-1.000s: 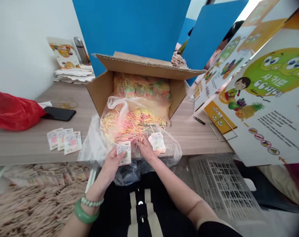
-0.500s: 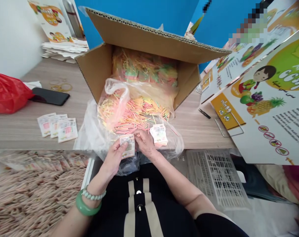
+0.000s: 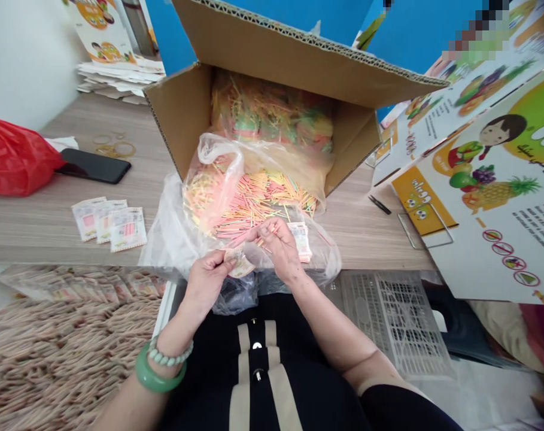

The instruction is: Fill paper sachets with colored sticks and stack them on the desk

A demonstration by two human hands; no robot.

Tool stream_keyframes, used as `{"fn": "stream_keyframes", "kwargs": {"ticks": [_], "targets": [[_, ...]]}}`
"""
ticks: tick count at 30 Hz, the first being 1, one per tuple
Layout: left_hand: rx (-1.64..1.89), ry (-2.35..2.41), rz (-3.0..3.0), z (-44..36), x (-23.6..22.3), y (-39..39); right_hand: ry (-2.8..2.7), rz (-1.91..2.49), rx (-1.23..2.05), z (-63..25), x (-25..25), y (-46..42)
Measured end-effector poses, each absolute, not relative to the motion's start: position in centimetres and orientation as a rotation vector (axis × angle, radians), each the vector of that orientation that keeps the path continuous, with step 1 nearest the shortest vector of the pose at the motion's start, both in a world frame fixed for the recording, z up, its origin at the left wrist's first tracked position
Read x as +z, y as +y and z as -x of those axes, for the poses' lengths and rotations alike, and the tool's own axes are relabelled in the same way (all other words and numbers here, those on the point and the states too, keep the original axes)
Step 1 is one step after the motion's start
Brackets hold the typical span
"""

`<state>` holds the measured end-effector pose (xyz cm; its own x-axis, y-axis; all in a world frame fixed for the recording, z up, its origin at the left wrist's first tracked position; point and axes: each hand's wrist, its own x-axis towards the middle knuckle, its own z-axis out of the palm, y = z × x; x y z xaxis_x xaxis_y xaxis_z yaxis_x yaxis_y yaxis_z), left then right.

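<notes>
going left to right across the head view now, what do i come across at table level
Red bag → three flat packets → left hand holding a packet → right hand → black tweezers → nearest white printed carton

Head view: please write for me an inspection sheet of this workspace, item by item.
Surface: grey-brown wood-grain table, partly covered.
Job's things: thin multicoloured sticks on clear plastic bag, before open brown cardboard box; three flat printed packets at left.
Clutter: black phone, red plastic bag, thin yellow rings.
Hands: left hand holds one small printed packet; right hand pinches some sticks.
Cables: nothing seen.
Surroundings: blue panel, white printed carton, grey plastic crate.
</notes>
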<state>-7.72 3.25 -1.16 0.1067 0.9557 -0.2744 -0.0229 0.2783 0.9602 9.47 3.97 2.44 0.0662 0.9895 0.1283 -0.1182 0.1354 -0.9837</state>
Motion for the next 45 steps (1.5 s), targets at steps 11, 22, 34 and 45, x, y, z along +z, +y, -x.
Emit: {"fn": "stream_keyframes", "kwargs": {"ticks": [11, 22, 34, 45], "targets": [[0.890, 1.235, -1.002, 8.1, 0.0, 3.0, -1.067, 0.883, 1.187, -5.3, 5.4, 4.1], [0.892, 1.014, -0.847, 8.1, -0.1, 3.0, -1.265, 1.094, 1.444, -5.8, 2.9, 4.0], [1.072, 0.880, -0.589, 8.1, -0.8, 3.0, -1.855, 1.094, 1.062, -6.9, 2.3, 3.7], [1.150, 0.919, -0.704, 9.2, -0.3, 2.3, -1.741, 1.343, 0.923, -7.1, 1.0, 2.8]]}}
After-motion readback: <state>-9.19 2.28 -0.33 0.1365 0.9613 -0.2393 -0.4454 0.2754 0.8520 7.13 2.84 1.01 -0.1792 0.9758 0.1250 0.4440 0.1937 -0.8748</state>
